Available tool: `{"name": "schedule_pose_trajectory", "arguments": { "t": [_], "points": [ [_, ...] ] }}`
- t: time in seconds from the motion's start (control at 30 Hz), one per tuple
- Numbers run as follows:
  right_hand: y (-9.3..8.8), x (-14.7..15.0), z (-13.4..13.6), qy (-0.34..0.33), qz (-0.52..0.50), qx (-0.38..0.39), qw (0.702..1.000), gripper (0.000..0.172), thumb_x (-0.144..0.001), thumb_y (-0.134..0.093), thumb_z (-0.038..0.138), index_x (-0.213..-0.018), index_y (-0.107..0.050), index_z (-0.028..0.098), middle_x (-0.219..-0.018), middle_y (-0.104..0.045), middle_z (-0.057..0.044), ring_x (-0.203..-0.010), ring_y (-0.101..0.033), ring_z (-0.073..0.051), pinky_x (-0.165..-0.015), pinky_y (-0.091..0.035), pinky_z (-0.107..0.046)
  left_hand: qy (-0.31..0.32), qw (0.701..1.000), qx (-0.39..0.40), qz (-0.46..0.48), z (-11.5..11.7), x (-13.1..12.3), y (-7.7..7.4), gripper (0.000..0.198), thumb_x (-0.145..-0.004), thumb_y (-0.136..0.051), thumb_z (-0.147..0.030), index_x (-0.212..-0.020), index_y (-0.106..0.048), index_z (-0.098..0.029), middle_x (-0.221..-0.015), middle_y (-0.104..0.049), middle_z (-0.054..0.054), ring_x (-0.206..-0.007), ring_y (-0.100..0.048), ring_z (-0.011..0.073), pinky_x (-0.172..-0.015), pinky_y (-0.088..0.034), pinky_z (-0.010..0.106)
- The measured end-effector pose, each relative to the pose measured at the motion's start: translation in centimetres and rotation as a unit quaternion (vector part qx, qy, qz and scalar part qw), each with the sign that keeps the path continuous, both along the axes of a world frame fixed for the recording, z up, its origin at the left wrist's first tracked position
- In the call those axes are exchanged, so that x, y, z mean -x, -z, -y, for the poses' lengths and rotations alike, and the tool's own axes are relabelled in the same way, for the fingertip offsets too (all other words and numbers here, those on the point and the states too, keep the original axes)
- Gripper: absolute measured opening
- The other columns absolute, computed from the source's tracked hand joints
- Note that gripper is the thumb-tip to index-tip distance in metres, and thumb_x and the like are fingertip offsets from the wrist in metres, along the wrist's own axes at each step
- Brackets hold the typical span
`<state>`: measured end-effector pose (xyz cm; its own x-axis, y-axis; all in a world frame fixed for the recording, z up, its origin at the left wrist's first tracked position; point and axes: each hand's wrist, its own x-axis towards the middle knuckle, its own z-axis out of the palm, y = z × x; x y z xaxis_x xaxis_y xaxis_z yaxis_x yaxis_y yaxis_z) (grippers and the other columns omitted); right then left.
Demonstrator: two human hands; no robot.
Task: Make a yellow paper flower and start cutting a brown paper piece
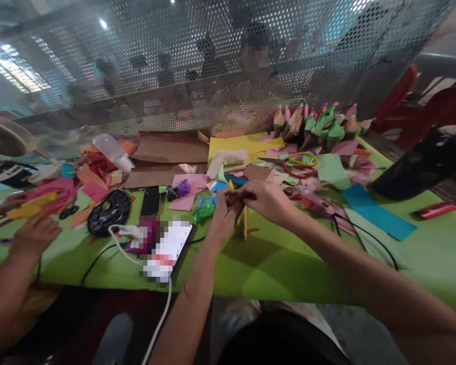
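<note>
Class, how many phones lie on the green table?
2. A black phone lies beside the round black tray; a lit phone near the front edge, left of the left hand. Paper may hide others.

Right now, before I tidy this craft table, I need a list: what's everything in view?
table: one, green, across the view
cones: many, green, pink, orange, back right
scissors: one, yellow and red handles, before the cones
glue gun: one, red and pale, right of the hands
blue sheet: one, blue, right
yellow sheet: one, yellow, back middle
cardboard: some, brown, left of the yellow sheet
bottle: one, white, back left
round tray: one, black, left
phone: one, black, beside the tray
co-worker's hand: one, far left
craft piece: one, orange-brown, on a stick, between both hands
left hand: one, fingers shut on it
right hand: one, fingers shut on it
</note>
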<state>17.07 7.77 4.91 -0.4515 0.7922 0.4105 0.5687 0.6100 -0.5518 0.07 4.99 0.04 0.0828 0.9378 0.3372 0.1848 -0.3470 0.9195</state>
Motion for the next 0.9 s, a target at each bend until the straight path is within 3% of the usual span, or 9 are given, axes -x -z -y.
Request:
{"name": "schedule_pose_trajectory", "arguments": {
  "t": [0.27,0.57,0.77,0.9],
  "points": [
    [0.4,-0.3,1.1,0.025,0.033,-0.011,0.999,0.020,-0.081,-0.058,0.006,-0.086,-0.073,0.019,-0.091,-0.074,-0.008,-0.085,-0.066,-0.022,-0.070,-0.041,-0.027,-0.014,0.999,-0.003,-0.036,0.7,-0.7,-0.1,0.020,-0.097,-0.057,-0.034,-0.110,-0.045,-0.025,-0.105,-0.059,0.004,-0.094,-0.060,0.0169,-0.088,-0.050,0.033],
    [0.3,0.2,2.7,0.049,0.089,-0.037,0.994,0.021,-0.090,-0.054,0.011,-0.095,-0.072,0.018,-0.095,-0.071,-0.009,-0.078,-0.062,-0.019,-0.061,-0.031,-0.028,-0.088,0.969,-0.108,-0.206,2.1,0.4,-1.5,0.015,-0.098,-0.060,-0.033,-0.109,-0.057,-0.023,-0.106,-0.069,0.007,-0.099,-0.063,0.0223,-0.091,-0.050,0.038],
    [0.4,0.8,3.2,0.042,0.085,-0.074,0.993,0.022,-0.089,-0.053,0.010,-0.091,-0.073,0.020,-0.089,-0.069,-0.007,-0.067,-0.056,-0.017,-0.057,-0.026,-0.031,-0.077,0.956,-0.088,-0.269,3.1,1.3,-2.8,0.018,-0.096,-0.056,-0.018,-0.113,-0.061,-0.023,-0.111,-0.072,0.007,-0.102,-0.068,0.0222,-0.090,-0.052,0.036],
    [0.5,0.8,3.2,0.037,0.073,-0.067,0.994,0.021,-0.088,-0.055,0.012,-0.091,-0.074,0.021,-0.089,-0.070,-0.008,-0.068,-0.058,-0.018,-0.058,-0.029,-0.030,-0.087,0.945,-0.054,-0.310,3.7,1.4,-3.6,0.018,-0.093,-0.058,-0.015,-0.109,-0.063,-0.022,-0.101,-0.073,0.006,-0.091,-0.068,0.0219,-0.081,-0.052,0.034]
  ]
}}
